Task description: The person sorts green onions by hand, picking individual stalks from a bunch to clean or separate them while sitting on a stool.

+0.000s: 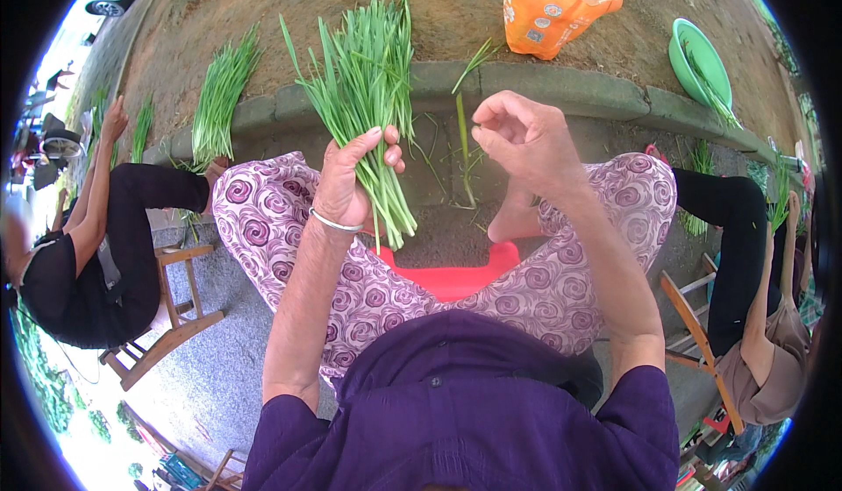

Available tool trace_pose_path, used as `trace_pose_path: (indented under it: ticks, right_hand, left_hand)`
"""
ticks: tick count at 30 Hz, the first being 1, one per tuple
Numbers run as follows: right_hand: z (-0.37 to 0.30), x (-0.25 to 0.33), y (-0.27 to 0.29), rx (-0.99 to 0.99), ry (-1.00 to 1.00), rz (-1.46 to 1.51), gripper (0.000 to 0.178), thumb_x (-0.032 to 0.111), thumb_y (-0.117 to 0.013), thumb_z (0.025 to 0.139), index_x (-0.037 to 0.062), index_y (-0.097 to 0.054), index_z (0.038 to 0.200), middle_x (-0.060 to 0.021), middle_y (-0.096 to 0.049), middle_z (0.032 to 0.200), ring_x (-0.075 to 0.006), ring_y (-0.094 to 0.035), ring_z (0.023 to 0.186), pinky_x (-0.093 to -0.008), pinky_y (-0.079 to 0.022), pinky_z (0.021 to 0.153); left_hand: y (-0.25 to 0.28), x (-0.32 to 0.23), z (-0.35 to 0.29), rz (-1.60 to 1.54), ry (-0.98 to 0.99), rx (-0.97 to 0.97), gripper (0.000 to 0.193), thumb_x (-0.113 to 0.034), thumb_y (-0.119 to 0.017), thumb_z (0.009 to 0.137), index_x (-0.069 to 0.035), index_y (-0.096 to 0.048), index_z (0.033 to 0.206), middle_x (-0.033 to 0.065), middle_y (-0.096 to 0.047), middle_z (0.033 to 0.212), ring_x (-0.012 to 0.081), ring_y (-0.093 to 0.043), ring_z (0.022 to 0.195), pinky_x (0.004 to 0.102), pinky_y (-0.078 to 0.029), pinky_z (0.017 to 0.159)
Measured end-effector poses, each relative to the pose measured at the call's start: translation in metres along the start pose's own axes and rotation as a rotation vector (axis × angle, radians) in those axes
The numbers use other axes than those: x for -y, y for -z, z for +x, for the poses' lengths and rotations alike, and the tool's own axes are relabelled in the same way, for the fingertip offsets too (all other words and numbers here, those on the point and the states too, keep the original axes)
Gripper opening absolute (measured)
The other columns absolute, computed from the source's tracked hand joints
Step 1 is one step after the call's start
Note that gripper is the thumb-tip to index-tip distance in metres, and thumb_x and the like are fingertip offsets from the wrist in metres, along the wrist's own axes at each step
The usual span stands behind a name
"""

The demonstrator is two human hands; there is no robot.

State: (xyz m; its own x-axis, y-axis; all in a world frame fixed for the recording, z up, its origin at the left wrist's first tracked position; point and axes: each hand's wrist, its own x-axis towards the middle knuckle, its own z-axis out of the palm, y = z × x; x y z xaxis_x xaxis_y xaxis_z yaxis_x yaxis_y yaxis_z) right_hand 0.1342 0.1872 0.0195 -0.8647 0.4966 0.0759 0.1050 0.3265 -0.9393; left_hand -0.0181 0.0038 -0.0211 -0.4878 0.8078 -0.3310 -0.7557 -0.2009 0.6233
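A: What is the left hand (355, 171) doing?

B: It's closed round a bunch (364, 79) of long green leaves. The thumb lies across the front of the stems, and the fingertips show on their right side.

A: Where exactly is the bunch?

B: Up in front of the person, by the left knee. The leaf tips fan out away from the body; the pale stem ends slant down toward the red stool (456, 282).

A: And the right hand (531, 136)?

B: Raised, well apart from the bunch. Its fingers are curled, the thumb and forefinger bent in close to each other.

A: Pinching something?

B: I can't tell. A yellowish blade (463, 145) shows just beside the fingertips, but whether they touch it isn't clear.

A: What's beyond the hands?

B: A kerb (570, 92), with an orange bag (557, 19) standing past it and a green basin (699, 63) tilted off to the right. Another pile (224, 96) of leaves lies to the left, across the kerb.
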Motion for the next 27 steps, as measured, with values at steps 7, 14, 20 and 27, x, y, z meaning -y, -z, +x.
trace_pose_path:
  ticks: [7, 14, 20, 27]
  right_hand:
    - [0.001, -0.005, -0.010, 0.073, -0.129, 0.015, 0.011, 0.007, -0.058, 0.085, -0.0005, -0.064, 0.091, -0.0014, -0.059, 0.069, -0.0055, -0.054, 0.059, -0.0241, -0.047, 0.054]
    - [0.002, -0.008, -0.023, 0.144, -0.242, 0.196, 0.021, 0.013, -0.054, 0.088, -0.0048, -0.063, 0.096, -0.0045, -0.062, 0.072, -0.0090, -0.058, 0.059, -0.0254, -0.050, 0.054]
    - [0.003, -0.007, -0.026, 0.229, -0.398, 0.361, 0.030, 0.024, -0.054, 0.091, -0.0015, -0.063, 0.101, -0.0051, -0.062, 0.078, -0.0103, -0.059, 0.058, -0.0243, -0.049, 0.054]
    - [0.000, -0.024, -0.035, 0.236, -0.520, 0.821, 0.030, 0.031, -0.055, 0.093, 0.0033, -0.062, 0.103, -0.0012, -0.059, 0.077, -0.0086, -0.058, 0.058, -0.0233, -0.049, 0.052]
  left_hand:
    - [-0.009, -0.003, -0.006, -0.058, 0.044, 0.084, 0.017, -0.009, -0.052, 0.092, 0.003, -0.048, 0.104, 0.0096, -0.054, 0.089, 0.0144, -0.051, 0.067, 0.0310, -0.050, 0.065]
    - [-0.016, -0.001, -0.010, -0.023, 0.082, 0.089, 0.019, -0.017, -0.055, 0.094, 0.000, -0.049, 0.100, 0.0042, -0.049, 0.077, 0.0105, -0.046, 0.059, 0.0278, -0.046, 0.060]
    - [-0.019, 0.001, -0.012, -0.076, 0.134, 0.134, 0.029, -0.019, -0.051, 0.096, 0.000, -0.046, 0.118, 0.0021, -0.046, 0.074, 0.0094, -0.043, 0.057, 0.0271, -0.045, 0.058]
    - [-0.022, 0.001, -0.014, -0.050, 0.163, 0.184, 0.035, -0.023, -0.049, 0.097, 0.000, -0.045, 0.122, 0.0015, -0.045, 0.073, 0.0092, -0.042, 0.055, 0.0258, -0.046, 0.057]
